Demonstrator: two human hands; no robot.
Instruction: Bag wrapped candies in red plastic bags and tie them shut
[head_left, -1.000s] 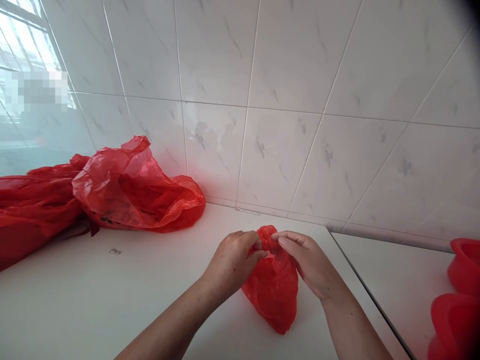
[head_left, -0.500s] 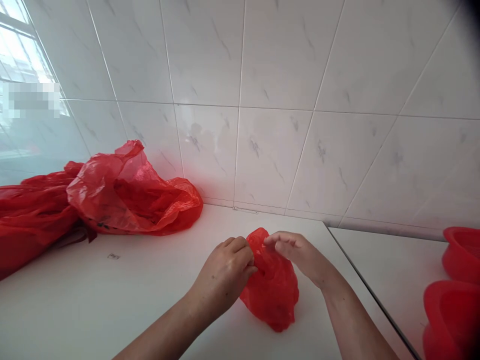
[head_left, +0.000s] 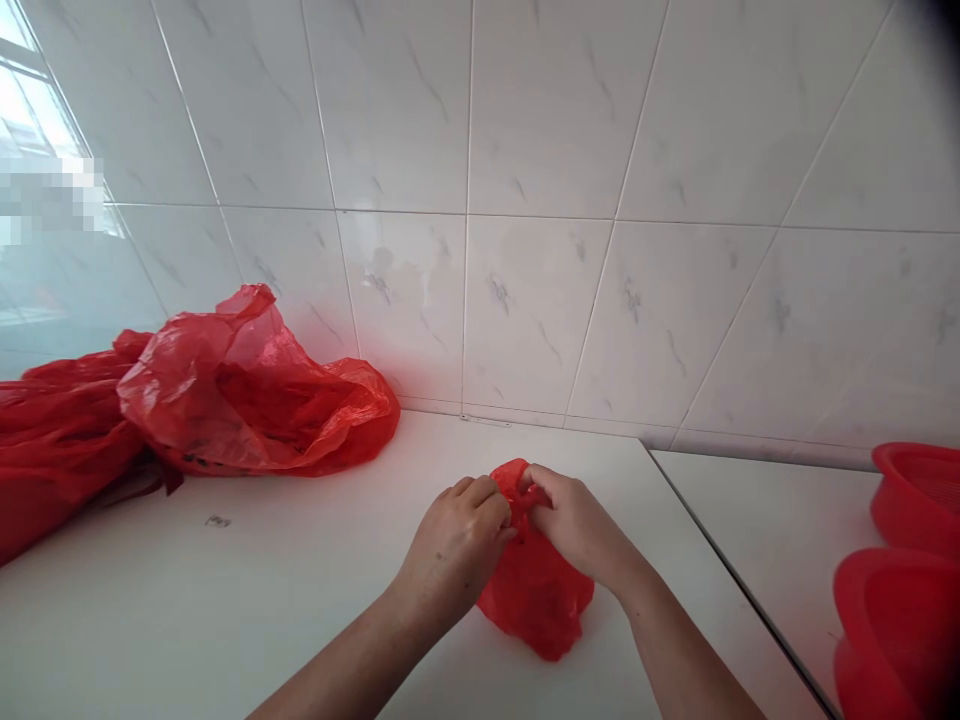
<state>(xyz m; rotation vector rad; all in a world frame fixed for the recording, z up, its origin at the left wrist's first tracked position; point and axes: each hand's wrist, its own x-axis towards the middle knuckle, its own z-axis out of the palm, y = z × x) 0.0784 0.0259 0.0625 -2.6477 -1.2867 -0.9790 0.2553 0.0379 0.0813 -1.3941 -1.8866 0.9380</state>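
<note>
A small red plastic bag [head_left: 538, 595] rests on the white tabletop in front of me, its lower part bulging and its contents hidden. My left hand [head_left: 465, 535] is closed around the gathered upper left side of the bag, the fingers curled inward. On the other side, my right hand [head_left: 570, 520] bends its thumb and fingers onto the bag's top edge, pinching the thin film. The fingertips of both hands are partly hidden by the plastic and lie close together.
At the left, a large crumpled red plastic bag [head_left: 262, 400] lies against the tiled wall [head_left: 540, 300], beside more red material [head_left: 67, 430]. Red plastic baskets [head_left: 900, 500] stand at the right, past a seam between two white tabletops [head_left: 720, 515].
My right hand has moved left and inward, from hovering with fingers stretched out to gripping the bag's top. My left hand keeps its hold. The view has shifted slightly.
</note>
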